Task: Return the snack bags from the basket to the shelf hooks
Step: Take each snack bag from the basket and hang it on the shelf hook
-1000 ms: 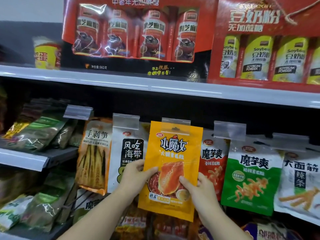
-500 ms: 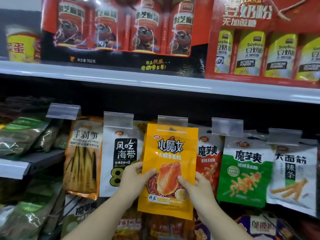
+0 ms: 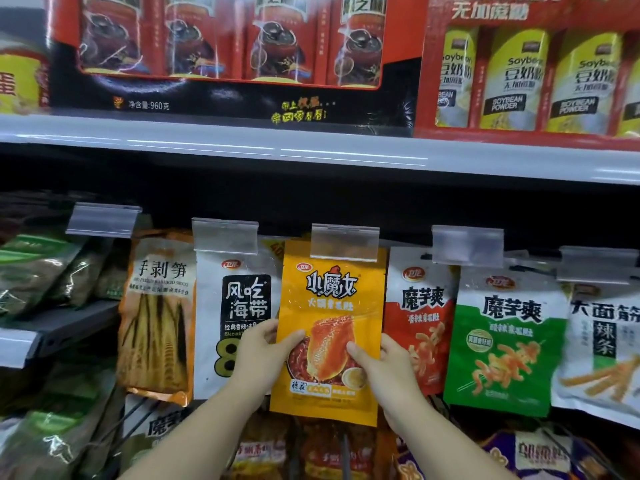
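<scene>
A yellow snack bag (image 3: pixel 332 327) is held upright against a store's hook row, its long axis vertical and its printed face toward the camera, lettering reading right way up. Its top edge sits just behind a clear plastic price-tag holder (image 3: pixel 344 241); whether the bag is threaded on the hook itself cannot be told. The left hand (image 3: pixel 258 355) grips the bag's left edge at mid-height, thumb on the front and fingers curled behind. The right hand (image 3: pixel 384 365) pinches the right edge a little lower, thumb pressed on the glossy food picture.

The flat, rectangular pouch is shiny film that catches the light. Just left hangs a white seaweed bag (image 3: pixel 235 306), partly covered by the left hand, and beyond it an orange bamboo-shoot bag (image 3: pixel 157 313). Just right hangs a red-and-white konjac bag (image 3: pixel 420 313), its edge overlapped by the yellow pouch, then a green-and-white konjac bag (image 3: pixel 505 334) and a white noodle-strip bag (image 3: pixel 602 348) at the frame's edge. Each row is capped by its own clear holder.

Above runs a pale shelf edge (image 3: pixel 311 147) carrying a black-and-red gift box of cans (image 3: pixel 228 53) and a red box of yellow soybean powder canisters (image 3: pixel 526 71). To the left, green packets (image 3: pixel 41 265) lie tilted on a lower grey shelf (image 3: pixel 59 327). More packets hang below the hands, blurred.
</scene>
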Available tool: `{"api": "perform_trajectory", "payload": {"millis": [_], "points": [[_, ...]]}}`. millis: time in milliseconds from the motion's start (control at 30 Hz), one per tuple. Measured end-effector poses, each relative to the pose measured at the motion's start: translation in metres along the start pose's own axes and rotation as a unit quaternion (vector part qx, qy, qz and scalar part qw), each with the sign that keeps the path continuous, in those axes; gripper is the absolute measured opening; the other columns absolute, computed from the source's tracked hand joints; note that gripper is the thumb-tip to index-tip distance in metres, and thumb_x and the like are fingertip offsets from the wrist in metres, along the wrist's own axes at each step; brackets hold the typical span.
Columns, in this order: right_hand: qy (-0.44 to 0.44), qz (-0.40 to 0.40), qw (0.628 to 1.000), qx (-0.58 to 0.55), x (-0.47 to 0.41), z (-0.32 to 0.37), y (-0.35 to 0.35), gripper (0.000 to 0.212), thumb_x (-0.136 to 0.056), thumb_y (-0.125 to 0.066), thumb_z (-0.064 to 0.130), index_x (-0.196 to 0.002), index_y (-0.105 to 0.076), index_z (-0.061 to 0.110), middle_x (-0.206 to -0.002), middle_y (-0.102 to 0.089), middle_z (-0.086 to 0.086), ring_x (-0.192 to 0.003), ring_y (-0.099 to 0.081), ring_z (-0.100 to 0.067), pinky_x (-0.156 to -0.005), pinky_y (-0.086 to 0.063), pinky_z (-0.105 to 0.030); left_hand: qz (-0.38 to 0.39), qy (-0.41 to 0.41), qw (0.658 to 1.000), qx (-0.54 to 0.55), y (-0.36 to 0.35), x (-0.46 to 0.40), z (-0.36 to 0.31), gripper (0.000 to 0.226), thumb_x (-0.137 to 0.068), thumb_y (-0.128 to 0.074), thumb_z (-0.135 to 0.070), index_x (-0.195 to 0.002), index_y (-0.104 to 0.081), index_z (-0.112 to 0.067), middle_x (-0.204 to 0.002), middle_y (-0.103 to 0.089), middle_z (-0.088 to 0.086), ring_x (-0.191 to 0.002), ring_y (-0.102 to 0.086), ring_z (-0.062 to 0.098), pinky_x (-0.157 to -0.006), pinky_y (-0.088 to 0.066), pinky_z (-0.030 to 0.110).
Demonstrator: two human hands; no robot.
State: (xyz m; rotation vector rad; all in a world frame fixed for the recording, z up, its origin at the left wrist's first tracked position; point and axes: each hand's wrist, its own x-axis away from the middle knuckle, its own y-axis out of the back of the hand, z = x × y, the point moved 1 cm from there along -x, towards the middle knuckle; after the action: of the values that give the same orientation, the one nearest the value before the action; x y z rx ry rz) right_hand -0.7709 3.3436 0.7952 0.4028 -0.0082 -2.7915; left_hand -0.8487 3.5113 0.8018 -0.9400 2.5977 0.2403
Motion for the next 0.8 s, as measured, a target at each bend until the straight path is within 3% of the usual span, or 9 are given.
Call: {"api": "perform_trajectory", "payload": {"millis": [100,267,433,567,733,800], "points": [[-0.006,-0.001,1.000,0.000,-0.002,0.001,-0.002,0.007,-0.087,-0.069,0.022,-0.093,-0.071,0.024,-0.090,-0.076,0.007,-0.088,-0.071,-0.014,-0.086,-0.057,-0.043,-0.004,0.002,1.000,-0.001,0.000,-0.002,0.000,0.003,-0.087,-0.070,-0.022,-0.089,-0.071,-0.024,-0.085,-0.075,-0.009,-0.076,-0.071,0.005,-0.054,-0.054,0.015],[-0.011,-0.007,1.000,0.018,-0.008,0.003,-0.003,0.007,-0.088,-0.068,0.023,-0.094,-0.070,0.025,-0.091,-0.075,0.009,-0.089,-0.070,-0.012,-0.086,-0.056,-0.041,0.000,0.015,1.000,-0.013,-0.002,-0.011,0.001,0.002,-0.087,-0.070,-0.023,-0.087,-0.071,-0.025,-0.089,-0.075,-0.006,-0.083,-0.071,0.012,-0.067,-0.057,0.026],[0.003,-0.016,0.996,0.084,-0.007,-0.001,0.000,0.006,-0.087,-0.069,0.031,-0.090,-0.069,0.026,-0.088,-0.072,0.011,-0.085,-0.068,-0.012,-0.083,-0.056,-0.042,0.001,0.005,0.999,-0.036,0.000,-0.009,0.008,0.004,-0.086,-0.071,-0.025,-0.082,-0.071,-0.027,-0.086,-0.075,-0.007,-0.083,-0.072,0.012,-0.070,-0.059,0.029],[0.009,-0.021,0.988,0.154,-0.004,0.000,0.002,0.016,-0.086,-0.068,0.037,-0.088,-0.067,0.021,-0.087,-0.071,0.006,-0.083,-0.067,-0.016,-0.080,-0.056,-0.042,-0.019,-0.007,0.996,-0.084,0.006,-0.005,0.011,0.009,-0.085,-0.072,-0.028,-0.076,-0.070,-0.026,-0.081,-0.074,-0.007,-0.079,-0.071,0.012,-0.071,-0.059,0.034],[0.031,-0.045,0.969,0.241,0.003,0.001,-0.001,0.026,-0.089,-0.066,0.032,-0.104,-0.056,0.014,-0.080,-0.062,0.006,-0.072,-0.060,-0.014,-0.070,-0.052,-0.036,-0.037,-0.033,0.985,-0.163,0.017,0.004,0.010,0.015,-0.085,-0.071,-0.031,-0.073,-0.062,-0.031,-0.076,-0.066,-0.015,-0.073,-0.062,0.001,-0.063,-0.053,0.024],[0.041,-0.049,0.967,0.247,0.008,-0.002,-0.004,0.036,-0.089,-0.067,0.025,-0.118,-0.047,0.014,-0.086,-0.062,0.007,-0.079,-0.063,-0.016,-0.073,-0.055,-0.037,-0.041,-0.034,0.983,-0.177,0.024,0.008,0.014,0.008,-0.084,-0.071,-0.031,-0.082,-0.064,-0.029,-0.079,-0.064,-0.017,-0.076,-0.062,0.001,-0.065,-0.054,0.026]]}}
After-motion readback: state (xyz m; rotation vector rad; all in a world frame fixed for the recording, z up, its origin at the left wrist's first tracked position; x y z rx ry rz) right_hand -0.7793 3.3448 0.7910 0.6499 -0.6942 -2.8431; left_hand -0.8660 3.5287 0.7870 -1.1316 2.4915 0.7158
